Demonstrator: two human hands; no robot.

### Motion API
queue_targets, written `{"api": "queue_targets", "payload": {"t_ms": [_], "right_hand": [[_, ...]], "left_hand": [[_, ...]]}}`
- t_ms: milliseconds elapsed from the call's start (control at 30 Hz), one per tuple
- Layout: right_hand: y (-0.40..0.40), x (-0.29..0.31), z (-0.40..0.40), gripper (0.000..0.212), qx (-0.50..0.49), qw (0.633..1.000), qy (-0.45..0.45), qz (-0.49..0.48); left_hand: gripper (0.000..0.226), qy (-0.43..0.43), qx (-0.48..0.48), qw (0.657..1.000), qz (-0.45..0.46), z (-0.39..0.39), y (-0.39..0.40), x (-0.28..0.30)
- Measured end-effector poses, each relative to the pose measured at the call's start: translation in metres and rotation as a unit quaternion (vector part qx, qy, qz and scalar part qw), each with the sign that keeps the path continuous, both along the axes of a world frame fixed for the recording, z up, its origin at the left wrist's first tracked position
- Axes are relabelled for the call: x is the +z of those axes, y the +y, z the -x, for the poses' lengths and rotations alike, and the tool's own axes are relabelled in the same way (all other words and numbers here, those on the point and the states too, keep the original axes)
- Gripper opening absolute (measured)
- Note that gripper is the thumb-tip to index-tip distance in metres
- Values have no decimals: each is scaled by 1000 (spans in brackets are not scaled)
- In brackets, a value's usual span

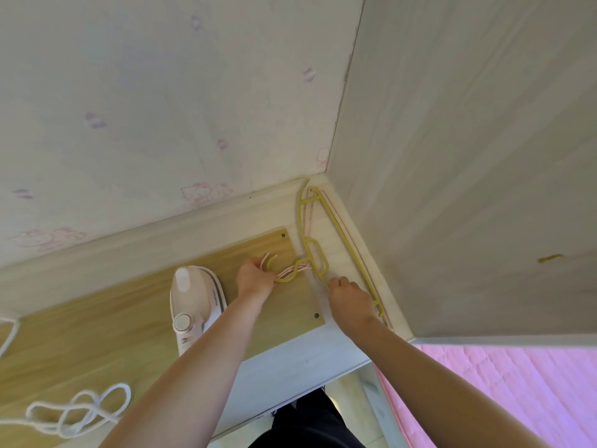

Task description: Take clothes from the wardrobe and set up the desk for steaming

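A yellow-green plastic hanger (336, 228) lies on the desk in the far right corner, stacked on pale pink hangers (309, 215). My left hand (255, 279) grips the bundled hooks of the hangers at the wooden board's far end. My right hand (350, 297) pinches the yellow hanger's frame near its neck. A white handheld steamer (197, 302) lies on the wooden board (129, 318) just left of my left forearm.
The steamer's white cord (80, 412) lies coiled at the front left of the desk. A patterned wall (161, 108) backs the desk and a pale panel (468, 156) closes its right side. A pink bed cover (500, 392) lies lower right.
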State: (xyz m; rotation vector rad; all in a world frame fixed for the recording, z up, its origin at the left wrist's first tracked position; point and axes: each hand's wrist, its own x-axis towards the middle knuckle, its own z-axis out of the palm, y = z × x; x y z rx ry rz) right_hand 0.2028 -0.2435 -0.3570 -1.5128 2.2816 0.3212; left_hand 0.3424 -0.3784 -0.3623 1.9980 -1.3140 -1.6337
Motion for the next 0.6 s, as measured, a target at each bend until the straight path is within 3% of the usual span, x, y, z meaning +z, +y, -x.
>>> {"api": "queue_targets", "payload": {"t_ms": [267, 467, 533, 600], "right_hand": [[11, 12, -11, 34, -38, 999, 5, 6], [19, 33, -23, 35, -19, 999, 32, 28], [20, 44, -29, 37, -2, 998, 31, 61], [24, 55, -36, 41, 25, 995, 37, 88]], "left_hand": [[24, 5, -54, 998, 36, -21, 9, 6], [4, -54, -177, 974, 134, -39, 30, 40], [29, -92, -196, 962, 165, -47, 39, 46], [37, -126, -195, 954, 191, -56, 48, 55]]}}
